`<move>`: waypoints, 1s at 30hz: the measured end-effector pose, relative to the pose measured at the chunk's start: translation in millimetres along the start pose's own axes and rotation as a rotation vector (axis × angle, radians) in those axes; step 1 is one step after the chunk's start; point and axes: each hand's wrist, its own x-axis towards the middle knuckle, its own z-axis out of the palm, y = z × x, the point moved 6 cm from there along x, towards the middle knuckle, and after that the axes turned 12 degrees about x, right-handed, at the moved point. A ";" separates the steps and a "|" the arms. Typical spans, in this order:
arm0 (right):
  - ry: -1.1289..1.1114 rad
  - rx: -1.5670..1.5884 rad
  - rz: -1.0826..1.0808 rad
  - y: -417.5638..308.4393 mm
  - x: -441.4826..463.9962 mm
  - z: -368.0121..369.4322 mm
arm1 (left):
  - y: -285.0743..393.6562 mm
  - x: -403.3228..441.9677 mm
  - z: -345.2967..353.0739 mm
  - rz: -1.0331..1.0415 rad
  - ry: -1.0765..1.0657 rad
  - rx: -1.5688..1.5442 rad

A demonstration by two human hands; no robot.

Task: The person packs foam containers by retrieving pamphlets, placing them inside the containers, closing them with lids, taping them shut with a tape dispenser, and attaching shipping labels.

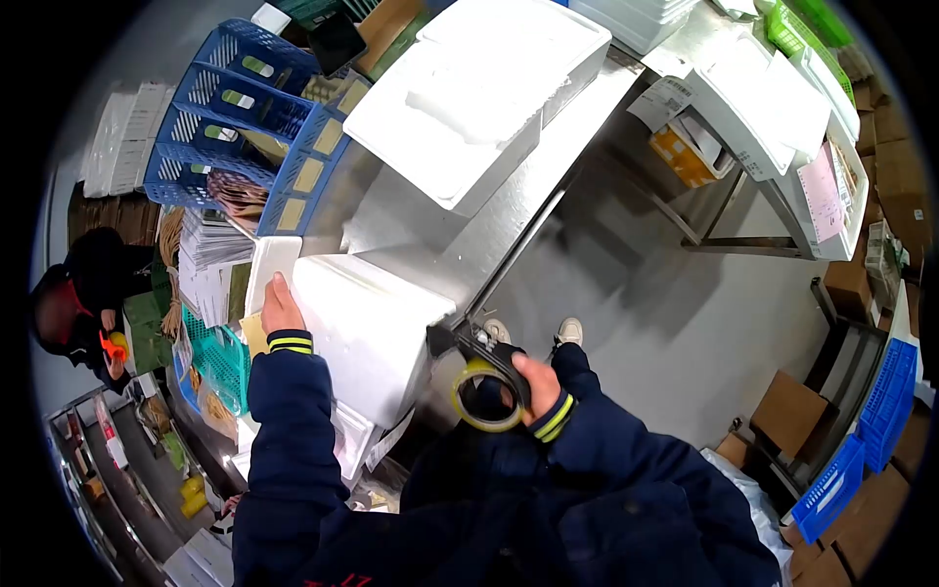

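A white foam box (367,318) stands at the near end of the metal table, in front of my body. My left hand (281,307) holds its left side, fingertips up by the top edge; part of the grip is hidden. My right hand (540,385) is closed round the handle of a black tape dispenser (505,367). A large roll of yellowish tape (460,411) is mounted on it. The dispenser's head is at the box's right edge; I cannot tell whether it touches.
A larger white foam box (479,88) sits farther along the metal table (406,220). To the left are a blue divided rack (230,117), stacked papers (213,254) and a green basket (220,362). Another person (103,284) is at far left. Cardboard boxes (790,416) lie at right.
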 end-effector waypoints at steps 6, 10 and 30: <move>0.127 -0.335 0.070 -88.6 106.0 113.1 | 36.3 -51.1 -4.8 0.329 0.266 0.204; -0.014 -0.189 0.105 -66.0 163.2 108.8 | 155.9 -70.9 2.7 0.345 0.050 0.039; -0.085 0.153 0.007 23.0 7.5 4.0 | 208.0 -52.4 -6.2 1.395 -0.191 -0.025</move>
